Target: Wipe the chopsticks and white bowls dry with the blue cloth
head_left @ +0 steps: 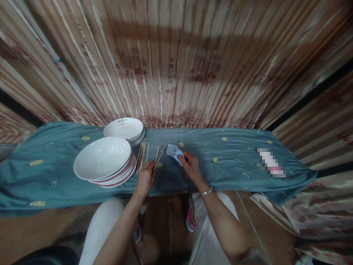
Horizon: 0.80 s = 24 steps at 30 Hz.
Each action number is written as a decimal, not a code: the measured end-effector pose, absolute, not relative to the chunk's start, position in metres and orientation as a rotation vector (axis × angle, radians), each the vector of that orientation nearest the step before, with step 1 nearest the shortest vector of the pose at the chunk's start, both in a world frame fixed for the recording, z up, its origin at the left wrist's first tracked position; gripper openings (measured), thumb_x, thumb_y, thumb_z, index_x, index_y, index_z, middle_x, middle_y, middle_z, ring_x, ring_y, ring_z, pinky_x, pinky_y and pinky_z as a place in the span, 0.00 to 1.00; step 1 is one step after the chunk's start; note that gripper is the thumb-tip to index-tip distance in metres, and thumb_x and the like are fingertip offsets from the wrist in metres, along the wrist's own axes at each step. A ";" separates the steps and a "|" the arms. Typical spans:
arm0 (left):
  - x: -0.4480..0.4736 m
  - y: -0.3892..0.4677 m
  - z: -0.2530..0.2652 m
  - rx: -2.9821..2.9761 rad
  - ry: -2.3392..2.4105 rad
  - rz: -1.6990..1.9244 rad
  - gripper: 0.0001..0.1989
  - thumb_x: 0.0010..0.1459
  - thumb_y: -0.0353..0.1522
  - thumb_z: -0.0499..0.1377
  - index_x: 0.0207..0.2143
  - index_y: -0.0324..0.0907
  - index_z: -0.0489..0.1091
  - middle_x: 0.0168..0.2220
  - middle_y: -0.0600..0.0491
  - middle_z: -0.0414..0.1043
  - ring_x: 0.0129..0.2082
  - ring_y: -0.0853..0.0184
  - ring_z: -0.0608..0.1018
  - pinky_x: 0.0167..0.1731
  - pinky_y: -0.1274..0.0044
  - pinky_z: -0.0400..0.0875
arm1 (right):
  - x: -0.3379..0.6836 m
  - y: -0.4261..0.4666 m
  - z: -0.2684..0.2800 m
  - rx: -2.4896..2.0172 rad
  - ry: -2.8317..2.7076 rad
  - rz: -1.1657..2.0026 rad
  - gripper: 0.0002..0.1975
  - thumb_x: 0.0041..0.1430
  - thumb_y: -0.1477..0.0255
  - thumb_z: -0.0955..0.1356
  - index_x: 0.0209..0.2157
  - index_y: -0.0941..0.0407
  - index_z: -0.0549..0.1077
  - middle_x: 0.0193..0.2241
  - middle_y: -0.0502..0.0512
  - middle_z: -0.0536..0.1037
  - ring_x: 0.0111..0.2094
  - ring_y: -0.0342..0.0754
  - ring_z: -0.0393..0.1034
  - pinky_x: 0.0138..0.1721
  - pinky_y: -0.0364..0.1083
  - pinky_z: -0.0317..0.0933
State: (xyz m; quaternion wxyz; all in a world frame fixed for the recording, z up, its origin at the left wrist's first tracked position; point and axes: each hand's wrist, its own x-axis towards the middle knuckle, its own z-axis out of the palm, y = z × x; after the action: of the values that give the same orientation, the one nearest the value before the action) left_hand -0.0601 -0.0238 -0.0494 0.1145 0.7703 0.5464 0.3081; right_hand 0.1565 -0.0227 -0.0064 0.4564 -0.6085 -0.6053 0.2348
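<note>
My left hand (146, 178) is closed on a thin wooden chopstick (161, 154), which slants up and to the right out of my fingers. Another chopstick tip shows beside it; I cannot tell if that one is held or lies on the cloth. Just left of this hand, several more chopsticks (141, 156) lie side by side next to the bowls. My right hand (191, 165) grips a crumpled light blue cloth (174, 151), whose loose end spreads toward the held chopstick without plainly touching it.
A stack of large white bowls (102, 158) with red rims stands at the left, and a stack of flower-patterned white dishes (124, 128) behind it. A green-blue tablecloth (228, 165) covers the narrow table. A pixelated object (271, 162) lies at the right; curtains (171, 66) hang behind.
</note>
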 end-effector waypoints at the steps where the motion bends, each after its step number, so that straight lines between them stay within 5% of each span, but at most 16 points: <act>1: -0.061 -0.024 -0.048 2.250 1.613 0.898 0.14 0.52 0.24 0.53 0.41 0.38 0.71 0.48 0.42 0.72 0.48 0.57 0.75 0.50 0.66 0.69 | 0.157 -0.023 -0.006 -1.501 -1.489 0.577 0.15 0.58 0.63 0.62 0.35 0.56 0.78 0.27 0.51 0.77 0.27 0.44 0.67 0.31 0.42 0.58; 7: -0.065 -0.034 -0.028 2.286 1.725 0.716 0.05 0.55 0.28 0.54 0.27 0.41 0.68 0.36 0.46 0.71 0.39 0.60 0.76 0.43 0.70 0.70 | 0.160 -0.024 -0.005 -1.497 -1.476 0.577 0.16 0.57 0.63 0.63 0.37 0.56 0.78 0.30 0.53 0.78 0.30 0.45 0.69 0.33 0.42 0.59; 14: -0.065 -0.049 -0.015 2.213 1.879 0.375 0.07 0.59 0.33 0.53 0.35 0.40 0.70 0.40 0.47 0.71 0.34 0.62 0.77 0.36 0.73 0.68 | 0.159 -0.027 -0.001 -1.507 -1.468 0.612 0.16 0.57 0.63 0.63 0.37 0.57 0.78 0.30 0.53 0.78 0.30 0.46 0.69 0.33 0.43 0.59; 24: -0.064 -0.045 -0.018 2.189 1.817 0.698 0.09 0.57 0.29 0.50 0.30 0.42 0.69 0.35 0.47 0.72 0.35 0.60 0.76 0.38 0.71 0.69 | 0.169 -0.017 -0.009 -1.314 -1.026 0.889 0.17 0.51 0.56 0.63 0.22 0.56 0.68 0.16 0.44 0.62 0.21 0.41 0.55 0.24 0.41 0.51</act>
State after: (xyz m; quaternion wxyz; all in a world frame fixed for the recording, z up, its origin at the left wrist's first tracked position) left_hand -0.0637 -0.0454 -0.0178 0.1061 0.7431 0.6167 0.2370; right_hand 0.1694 -0.0169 -0.0095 0.5860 -0.5634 -0.4402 0.3813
